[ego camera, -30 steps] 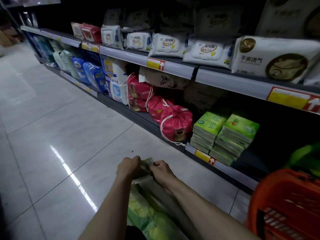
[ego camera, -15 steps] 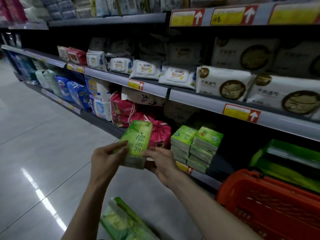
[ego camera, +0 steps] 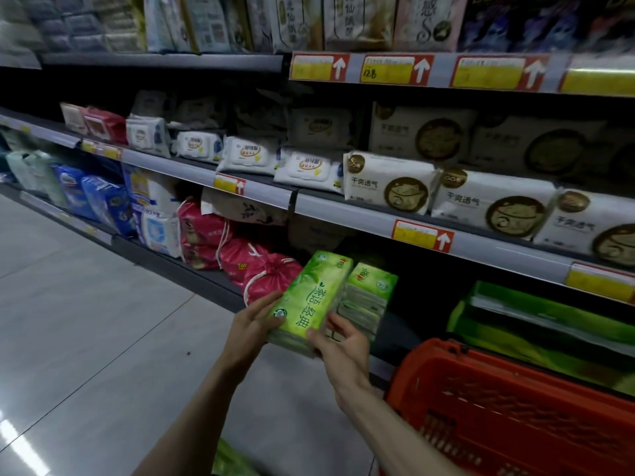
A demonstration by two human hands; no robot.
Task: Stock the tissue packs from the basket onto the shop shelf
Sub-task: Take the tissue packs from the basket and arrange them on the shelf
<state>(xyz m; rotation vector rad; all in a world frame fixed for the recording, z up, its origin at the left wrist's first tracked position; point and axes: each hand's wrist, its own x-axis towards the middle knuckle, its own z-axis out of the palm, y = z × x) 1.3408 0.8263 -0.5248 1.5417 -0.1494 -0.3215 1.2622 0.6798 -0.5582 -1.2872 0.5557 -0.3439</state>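
Setting: shop aisle with a glossy tiled floor (ego camera: 86, 321); tiered shelving runs along its far side.
Tissue pack (ego camera: 311, 297): green, printed face up, held in the air at the front edge of the bottom shelf (ego camera: 206, 278), tilted with its far end higher.
Left hand (ego camera: 252, 324): grips the pack's near left corner, thumb on the side, fingers underneath.
Right hand (ego camera: 338, 345): grips the pack's near right corner, fingers curled up around its end.
Stacked tissue packs (ego camera: 371, 297): same green type, piled on the bottom shelf just behind the held pack; whether they touch it cannot be told.
Basket (ego camera: 443, 352): red plastic, slotted walls, at the lower right, in front of the bottom shelf; contents not visible.
Drawstring bags (ego camera: 271, 273): pink, on the bottom shelf, left of the stack.
Large green packs (ego camera: 536, 321): on the bottom shelf, right of the stack, behind the basket.
Middle shelf (ego camera: 343, 211): white wet-wipe packs (ego camera: 247, 156) along its front edge, red-and-yellow price tag (ego camera: 422, 235) on the rail.
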